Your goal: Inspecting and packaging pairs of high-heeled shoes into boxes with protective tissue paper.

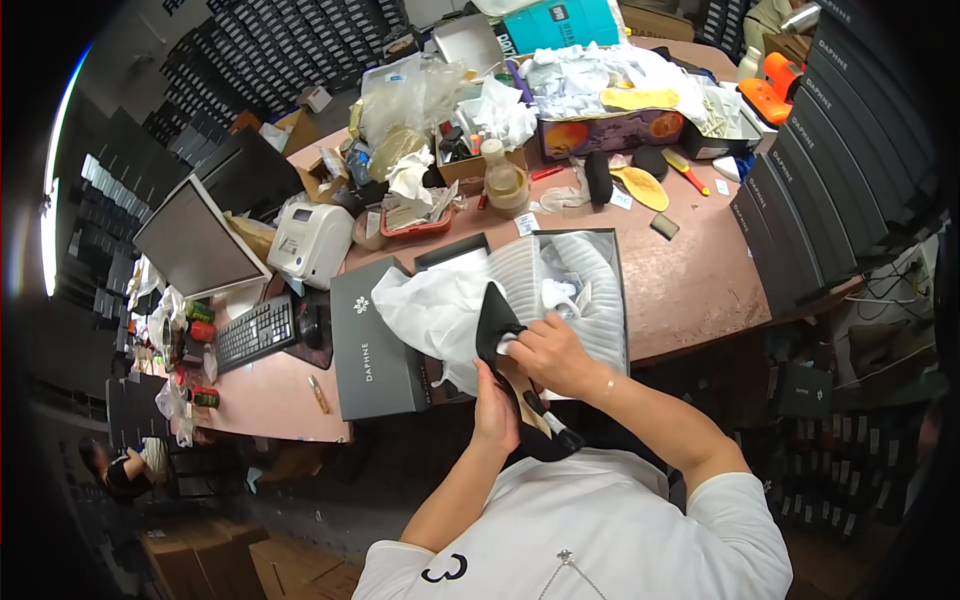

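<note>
A black pointed-toe shoe point(493, 322) with a beige insole is held above the front edge of the table, toe pointing away from me. My left hand point(494, 412) grips its side from the left. At the shoe's opening, my right hand point(549, 356) has its fingers closed on a small white wad point(506, 343), probably paper; the fingers partly hide it. Just beyond my hands lies an open dark grey shoe box point(621, 290) with ribbed white padding point(600, 268) and a small white bundle point(560, 297) inside. Crumpled white tissue paper point(435, 312) spills over its left side.
The grey box lid point(362, 352) lies left of the box. Further left are a label printer point(311, 243), a keyboard point(256, 332) and a monitor point(200, 240). A glass bottle point(506, 188) and a yellow insole point(640, 187) lie beyond. Stacked shoe boxes point(815, 170) rise at the right.
</note>
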`<state>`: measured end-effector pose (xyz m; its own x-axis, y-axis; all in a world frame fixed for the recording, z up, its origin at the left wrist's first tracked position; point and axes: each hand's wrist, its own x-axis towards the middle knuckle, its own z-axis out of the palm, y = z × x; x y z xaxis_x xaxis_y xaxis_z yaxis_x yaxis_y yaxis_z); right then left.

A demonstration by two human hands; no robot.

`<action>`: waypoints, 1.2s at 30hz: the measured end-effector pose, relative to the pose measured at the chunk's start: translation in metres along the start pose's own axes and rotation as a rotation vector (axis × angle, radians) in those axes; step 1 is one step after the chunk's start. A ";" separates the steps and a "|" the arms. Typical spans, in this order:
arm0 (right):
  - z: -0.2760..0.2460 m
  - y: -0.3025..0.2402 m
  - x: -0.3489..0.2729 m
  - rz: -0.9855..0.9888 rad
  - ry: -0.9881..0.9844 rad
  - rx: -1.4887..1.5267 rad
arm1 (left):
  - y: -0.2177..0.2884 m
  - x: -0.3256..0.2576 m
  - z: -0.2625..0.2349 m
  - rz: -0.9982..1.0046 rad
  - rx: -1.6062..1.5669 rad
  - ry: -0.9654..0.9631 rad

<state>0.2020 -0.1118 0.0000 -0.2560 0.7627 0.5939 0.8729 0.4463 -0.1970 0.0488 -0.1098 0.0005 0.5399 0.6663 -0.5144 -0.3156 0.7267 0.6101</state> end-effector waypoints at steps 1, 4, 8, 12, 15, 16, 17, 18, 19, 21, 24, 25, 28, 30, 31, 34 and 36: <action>-0.014 -0.005 -0.001 0.001 0.011 0.018 | 0.006 0.005 -0.005 0.014 -0.022 0.025; -0.043 0.009 -0.016 0.114 0.103 -0.015 | 0.023 0.014 -0.017 0.017 -0.058 0.063; -0.039 0.027 -0.016 0.364 0.065 -0.053 | 0.021 0.024 -0.019 0.042 -0.037 -0.018; 0.009 -0.017 0.008 0.258 -0.003 0.504 | 0.008 0.016 0.001 0.068 0.034 0.048; 0.039 -0.008 0.027 0.451 -0.408 0.503 | -0.007 0.003 0.023 0.169 0.076 0.045; 0.050 -0.017 0.031 0.532 -0.391 0.606 | 0.001 -0.004 0.019 0.147 0.087 0.052; 0.057 -0.020 0.030 0.558 -0.425 0.626 | 0.003 -0.008 0.013 0.134 0.066 0.032; 0.058 -0.018 0.025 0.531 -0.395 0.575 | 0.002 -0.005 0.011 0.162 0.065 0.008; 0.051 -0.022 0.027 0.491 -0.370 0.536 | 0.003 -0.001 0.001 0.200 0.061 -0.002; 0.022 -0.028 0.026 0.391 -0.409 0.505 | 0.019 0.013 -0.021 0.105 -0.005 0.048; 0.027 -0.035 0.015 0.382 -0.518 0.465 | 0.034 0.050 -0.024 0.104 -0.106 0.061; 0.032 -0.041 0.015 0.440 -0.338 0.577 | 0.034 0.046 -0.018 0.141 -0.091 0.099; 0.036 -0.041 0.014 0.469 -0.401 0.558 | 0.046 0.035 -0.001 0.286 0.042 0.024; 0.019 -0.044 0.005 0.447 -0.472 0.604 | 0.048 0.030 -0.006 0.299 0.107 0.051; 0.010 -0.044 0.003 0.426 -0.498 0.621 | 0.048 0.030 -0.008 0.303 0.125 0.069; -0.009 -0.060 -0.023 0.366 -0.219 0.827 | 0.054 0.036 -0.003 0.306 0.168 -0.015; -0.012 -0.051 -0.016 0.341 -0.246 0.521 | 0.050 0.048 -0.002 0.246 0.110 -0.051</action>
<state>0.1660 -0.1525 0.0098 -0.1424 0.9581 0.2485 0.6228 0.2819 -0.7298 0.0570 -0.0413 0.0051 0.4971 0.8094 -0.3127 -0.3571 0.5192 0.7764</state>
